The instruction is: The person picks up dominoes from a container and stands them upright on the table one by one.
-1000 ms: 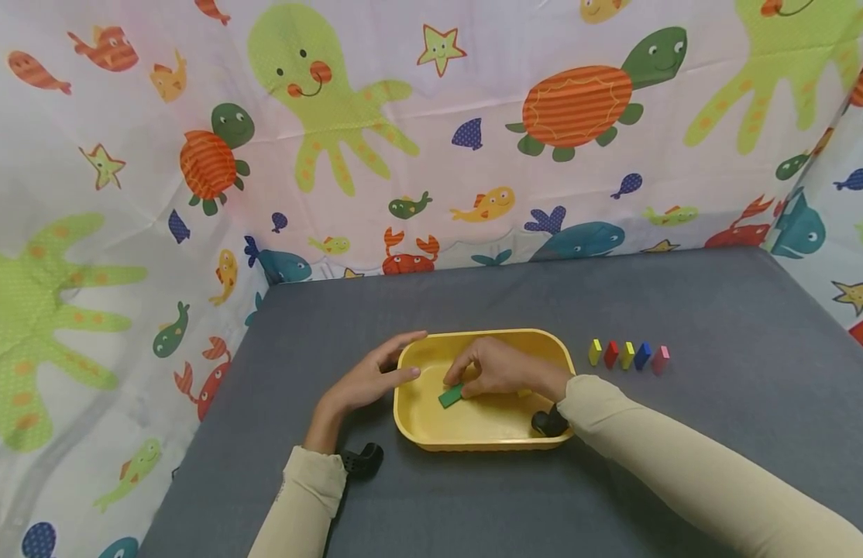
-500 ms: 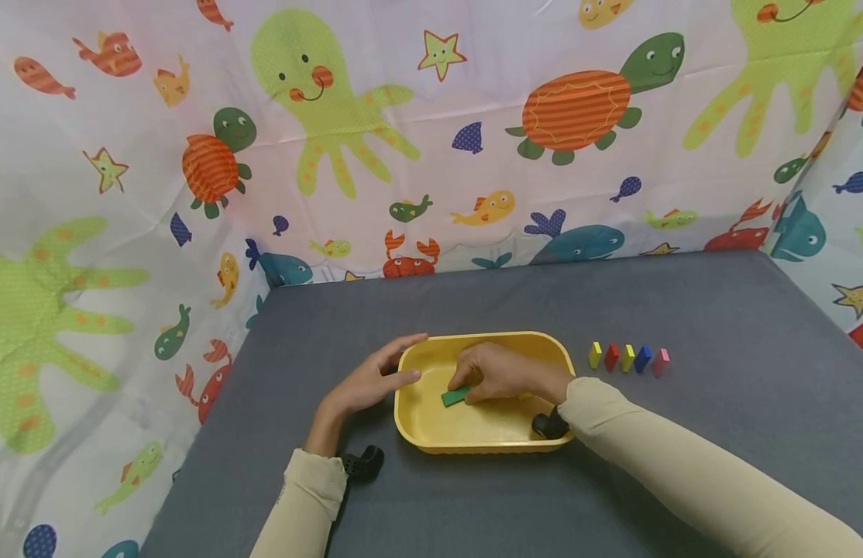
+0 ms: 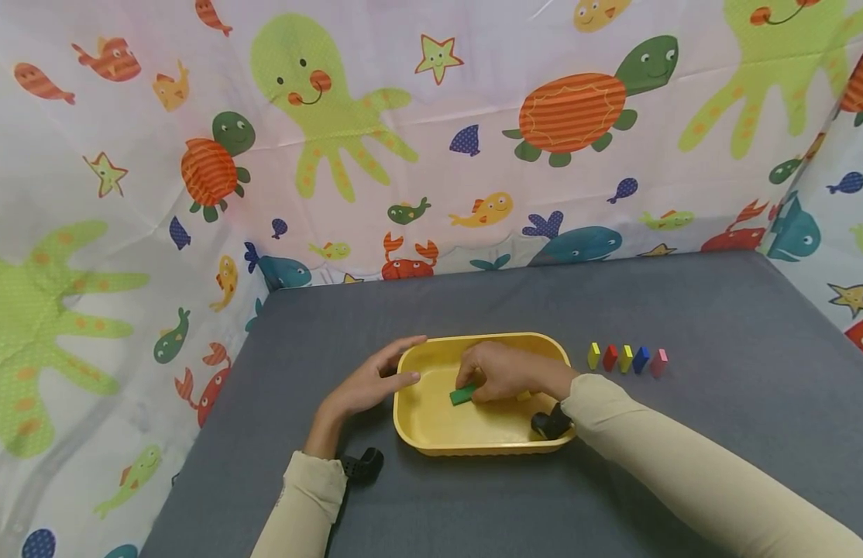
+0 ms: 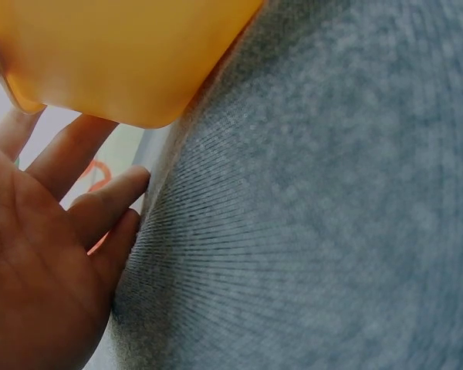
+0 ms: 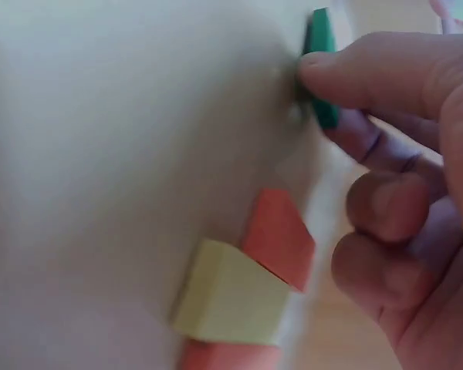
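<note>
My right hand (image 3: 500, 370) reaches down into a yellow plastic tub (image 3: 473, 449) and pinches a small flat green block (image 3: 462, 395) between thumb and fingertip. In the right wrist view the green block (image 5: 324, 42) stands on edge against the thumb, the other fingers loosely bent. Near that hand lie a red block (image 5: 282, 239), a cream-yellow block (image 5: 235, 297) and part of another red one (image 5: 228, 357). My left hand (image 3: 365, 384) rests at the tub's left end, thumb over the rim, with fairly straight fingers along the outside (image 4: 77, 154).
Right of the tub, small blocks stand upright in a row: yellow (image 3: 594, 356), red (image 3: 610, 358), yellow (image 3: 626, 359), blue (image 3: 641, 359) and pink (image 3: 658, 363). A grey cloth (image 3: 431, 508) covers the table. A printed sea-animal curtain (image 3: 376, 155) closes off the back and sides.
The right hand has shifted slightly to the right inside the tub, and the green block has moved and turned with it. The left hand has stayed at the rim.
</note>
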Demonstrator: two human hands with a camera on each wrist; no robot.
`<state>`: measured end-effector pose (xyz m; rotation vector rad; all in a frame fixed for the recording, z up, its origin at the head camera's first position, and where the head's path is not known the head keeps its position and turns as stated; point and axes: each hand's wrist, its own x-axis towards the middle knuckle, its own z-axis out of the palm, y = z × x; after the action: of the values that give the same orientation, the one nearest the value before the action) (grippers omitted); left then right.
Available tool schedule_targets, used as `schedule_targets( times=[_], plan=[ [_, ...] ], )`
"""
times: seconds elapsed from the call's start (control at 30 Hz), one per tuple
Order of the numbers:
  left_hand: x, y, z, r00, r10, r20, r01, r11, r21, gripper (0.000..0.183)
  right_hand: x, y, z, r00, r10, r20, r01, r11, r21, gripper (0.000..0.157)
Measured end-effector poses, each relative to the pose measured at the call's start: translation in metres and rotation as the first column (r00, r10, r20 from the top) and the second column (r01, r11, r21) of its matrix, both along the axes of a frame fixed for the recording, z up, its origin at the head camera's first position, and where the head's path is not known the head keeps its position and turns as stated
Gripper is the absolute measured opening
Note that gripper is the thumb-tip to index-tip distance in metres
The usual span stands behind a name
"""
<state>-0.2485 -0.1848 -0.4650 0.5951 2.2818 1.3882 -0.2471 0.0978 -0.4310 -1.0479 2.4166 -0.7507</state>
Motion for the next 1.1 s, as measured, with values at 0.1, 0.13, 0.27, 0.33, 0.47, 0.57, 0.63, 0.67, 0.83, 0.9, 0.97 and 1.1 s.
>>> schedule_targets(
  times=[0.1, 0.13, 0.27, 0.33, 0.47, 0.57, 0.63, 0.67, 0.83, 0.9, 0.97, 1.1],
  plan=[
    [0.001, 0.0, 0.0, 1.0, 0.004, -0.001, -0.004, 1.0, -0.004, 0.059, 0.001, 0.004, 0.006, 1.0, 0.007, -0.025, -0.006, 0.998, 0.062, 0.018],
    [0.001, 0.001, 0.0, 1.0, 0.004, -0.006, -0.004, 1.0, -0.005, 0.059, 0.001, 0.006, 0.008, 0.999, 0.011, -0.037, -0.009, 0.997, 0.073, 0.016],
    [0.001, 0.001, 0.001, 1.0, 0.011, -0.013, -0.011, 1.0, -0.014, 0.06, 0.004, 0.016, 0.019, 0.997, 0.001, -0.075, 0.003, 0.999, 0.054, 0.016],
    [0.001, 0.001, 0.0, 1.0, 0.019, -0.017, -0.019, 1.0, -0.02, 0.059, 0.007, 0.023, 0.025, 0.997, -0.023, -0.08, 0.024, 1.0, 0.015, 0.019],
    [0.001, 0.001, -0.001, 0.999, 0.036, -0.016, -0.036, 0.999, -0.026, 0.057, 0.017, 0.045, 0.039, 0.993, -0.1, -0.063, 0.095, 0.992, -0.081, 0.024],
    [0.001, 0.001, -0.001, 0.999, 0.042, -0.009, -0.043, 0.999, -0.024, 0.056, 0.024, 0.066, 0.045, 0.982, -0.182, -0.049, 0.173, 0.974, -0.149, 0.027],
    [0.001, 0.001, -0.001, 0.999, 0.038, -0.006, -0.038, 0.999, -0.023, 0.057, 0.028, 0.083, 0.046, 0.971, -0.235, -0.043, 0.222, 0.954, -0.203, 0.027],
    [0.001, 0.001, -0.002, 0.999, 0.038, -0.004, -0.038, 0.999, -0.023, 0.056, 0.03, 0.092, 0.046, 0.963, -0.267, -0.033, 0.253, 0.941, -0.224, 0.027],
    [0.001, 0.002, -0.001, 0.999, 0.041, -0.001, -0.041, 0.999, -0.026, 0.056, 0.043, 0.137, 0.04, 0.92, -0.392, 0.003, 0.37, 0.865, -0.34, 0.025],
    [0.002, 0.002, 0.0, 0.999, 0.04, -0.005, -0.04, 0.999, -0.025, 0.056, 0.051, 0.155, 0.035, 0.891, -0.454, 0.019, 0.427, 0.824, -0.372, 0.026],
    [0.003, 0.002, 0.0, 0.999, 0.034, -0.009, -0.034, 0.999, -0.022, 0.057, 0.058, 0.172, 0.029, 0.855, -0.518, 0.038, 0.485, 0.772, -0.411, 0.026],
    [0.002, 0.002, 0.0, 1.0, 0.028, -0.013, -0.028, 0.999, -0.02, 0.057, 0.07, 0.204, 0.014, 0.791, -0.609, 0.057, 0.549, 0.666, -0.505, 0.029]
  ],
)
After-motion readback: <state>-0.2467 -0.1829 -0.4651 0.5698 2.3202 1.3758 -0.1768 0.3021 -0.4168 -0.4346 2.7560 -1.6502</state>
